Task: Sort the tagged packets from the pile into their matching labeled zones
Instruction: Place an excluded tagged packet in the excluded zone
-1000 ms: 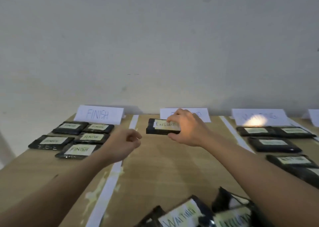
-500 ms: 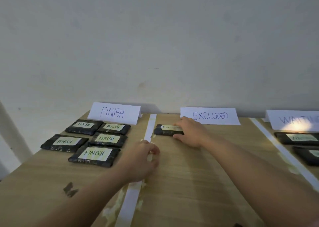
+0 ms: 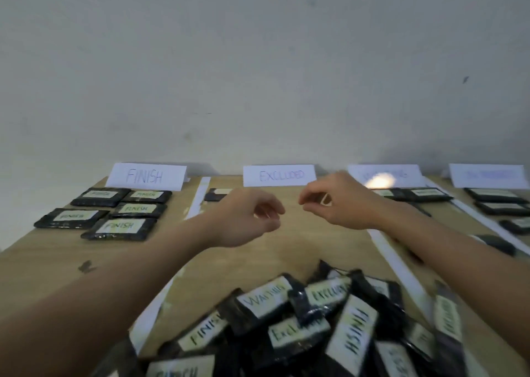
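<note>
Both of my hands hang above the wooden table [image 3: 286,250] and hold nothing: my left hand [image 3: 243,218] has its fingers loosely curled inward, and my right hand [image 3: 335,201] has its thumb and fingers drawn near each other with nothing between them. Nearest to me, below my forearms, lies the pile of black packets [image 3: 309,325], heaped over one another, with tags reading WAITING, EXCLUDED and FINISH among those I can read. White tape strips [image 3: 401,264] run away from me and split the table into zones. Further out on the left, five packets tagged FINISH [image 3: 120,229] lie flat in the zone before the FINISH sign [image 3: 145,175]. In the middle zone one packet [image 3: 216,195] lies near the left tape, just past my left hand, in front of the EXCLUDED sign [image 3: 279,175]. On the right, more packets [image 3: 415,194] lie under two blurred signs I cannot read
</note>
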Demonstrator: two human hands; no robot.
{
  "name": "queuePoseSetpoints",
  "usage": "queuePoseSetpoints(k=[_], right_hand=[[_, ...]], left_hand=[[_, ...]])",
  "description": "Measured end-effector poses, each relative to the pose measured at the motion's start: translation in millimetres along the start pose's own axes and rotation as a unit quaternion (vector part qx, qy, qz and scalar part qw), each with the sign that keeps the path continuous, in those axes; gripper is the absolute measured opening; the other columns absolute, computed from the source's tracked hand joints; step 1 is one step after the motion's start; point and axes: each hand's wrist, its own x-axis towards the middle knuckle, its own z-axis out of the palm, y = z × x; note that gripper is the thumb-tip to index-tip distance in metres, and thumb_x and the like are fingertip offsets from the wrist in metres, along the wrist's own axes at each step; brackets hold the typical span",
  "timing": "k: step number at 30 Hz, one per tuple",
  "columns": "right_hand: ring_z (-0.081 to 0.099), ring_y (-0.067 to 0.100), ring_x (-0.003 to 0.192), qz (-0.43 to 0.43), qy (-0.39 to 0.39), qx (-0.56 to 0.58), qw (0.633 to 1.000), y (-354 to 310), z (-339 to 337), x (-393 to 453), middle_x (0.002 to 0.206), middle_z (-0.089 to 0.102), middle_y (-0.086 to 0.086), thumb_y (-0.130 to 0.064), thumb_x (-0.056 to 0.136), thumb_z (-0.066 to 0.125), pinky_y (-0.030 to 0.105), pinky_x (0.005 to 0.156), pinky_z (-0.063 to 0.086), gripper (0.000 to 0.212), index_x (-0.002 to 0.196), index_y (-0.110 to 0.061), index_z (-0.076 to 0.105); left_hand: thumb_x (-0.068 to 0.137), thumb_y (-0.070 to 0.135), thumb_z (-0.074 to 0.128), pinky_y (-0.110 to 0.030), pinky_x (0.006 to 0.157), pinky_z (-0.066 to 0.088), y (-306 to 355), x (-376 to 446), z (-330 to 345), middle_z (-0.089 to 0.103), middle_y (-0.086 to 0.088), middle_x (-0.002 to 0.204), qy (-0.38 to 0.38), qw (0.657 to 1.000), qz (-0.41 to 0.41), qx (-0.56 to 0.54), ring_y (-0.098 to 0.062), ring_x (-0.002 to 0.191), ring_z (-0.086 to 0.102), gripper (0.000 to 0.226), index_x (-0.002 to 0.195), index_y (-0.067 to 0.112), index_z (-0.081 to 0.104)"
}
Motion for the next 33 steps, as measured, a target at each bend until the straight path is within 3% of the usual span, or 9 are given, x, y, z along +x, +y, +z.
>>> queuePoseSetpoints(k=[3,7,13,16,18,21,24,28,33], right_hand=[[0.058,-0.006,0.066,0.013,0.028,-0.003,1.0,7,-25,-60,0.072,0.064,-0.008,-0.011,0.082,0.066,0.005,0.066,0.043,0.006,0.085,-0.012,0.071],[0.06,0.002,0.069,0.068,0.038,-0.014,0.997,26,-48,-132,0.072,0.068,-0.008,-0.012,0.081,0.066,0.011,0.064,0.045,0.007,0.082,-0.016,0.072],[0.058,-0.007,0.072,0.131,0.052,-0.016,0.99,51,-60,-218,0.069,0.062,-0.018,-0.014,0.08,0.069,0.01,0.063,0.046,0.006,0.079,-0.02,0.071],[0.058,-0.007,0.077,0.175,0.024,-0.013,0.984,64,-65,-250,0.079,0.066,-0.011,-0.01,0.081,0.067,0.011,0.068,0.048,0.019,0.079,-0.029,0.065],[0.058,0.0,0.087,0.208,-0.001,-0.036,0.977,77,-68,-268,0.091,0.063,-0.011,0.003,0.079,0.059,0.013,0.075,0.047,0.037,0.085,-0.034,0.06],[0.04,0.01,0.121,0.262,-0.123,-0.073,0.954,91,-68,-285,0.12,0.046,-0.013,0.012,0.069,0.049,0.024,0.097,0.038,0.062,0.11,-0.035,0.052],[0.026,0.012,0.134,0.295,-0.216,-0.066,0.929,97,-61,-293,0.141,0.032,-0.01,0.005,0.072,0.057,0.031,0.109,0.03,0.077,0.136,-0.031,0.034],[0.044,0.013,0.119,0.27,-0.139,-0.048,0.951,105,-56,-289,0.123,0.05,-0.009,-0.008,0.069,0.068,0.032,0.1,0.04,0.059,0.118,-0.035,0.048],[0.05,0.009,0.098,0.181,0.081,-0.048,0.979,96,-52,-276,0.107,0.05,-0.012,-0.02,0.057,0.083,0.029,0.084,0.045,0.064,0.115,-0.03,0.057]], left_hand=[[0.086,0.015,0.06,0.003,0.065,0.038,44,-1,23,0.066,0.009,0.087,-0.034,0.998,0.049,-0.019,-0.004,0.089,0.062,0.018,0.103,0.017,0.066],[0.086,0.015,0.06,0.001,0.064,0.04,93,3,67,0.067,0.006,0.087,-0.088,0.991,0.095,-0.037,-0.005,0.087,0.062,0.016,0.101,0.017,0.067],[0.087,0.018,0.06,-0.01,0.073,0.045,138,6,128,0.07,-0.001,0.098,-0.153,0.978,0.14,0.006,-0.011,0.091,0.063,0.019,0.104,0.015,0.067],[0.086,0.018,0.06,-0.004,0.07,0.043,148,4,147,0.068,0.003,0.094,-0.159,0.976,0.149,0.012,-0.007,0.087,0.061,0.018,0.102,0.014,0.067],[0.087,0.017,0.06,-0.002,0.067,0.041,154,3,156,0.068,0.001,0.096,-0.158,0.975,0.154,0.01,-0.005,0.086,0.059,0.018,0.103,0.013,0.067],[0.088,0.016,0.059,-0.008,0.073,0.042,161,2,168,0.068,-0.004,0.102,-0.166,0.973,0.158,0.001,-0.007,0.088,0.059,0.019,0.105,0.011,0.066],[0.087,0.016,0.059,-0.008,0.074,0.042,167,3,176,0.069,-0.003,0.1,-0.161,0.973,0.162,-0.009,-0.008,0.087,0.059,0.019,0.105,0.012,0.066],[0.088,0.018,0.06,-0.008,0.074,0.042,169,6,180,0.067,-0.001,0.098,-0.144,0.978,0.151,-0.028,-0.008,0.089,0.059,0.022,0.108,0.012,0.064],[0.083,0.043,0.061,-0.019,0.075,0.045,163,8,179,0.06,0.003,0.112,-0.094,0.99,0.034,-0.102,-0.012,0.099,0.058,0.046,0.12,0.017,0.054]])
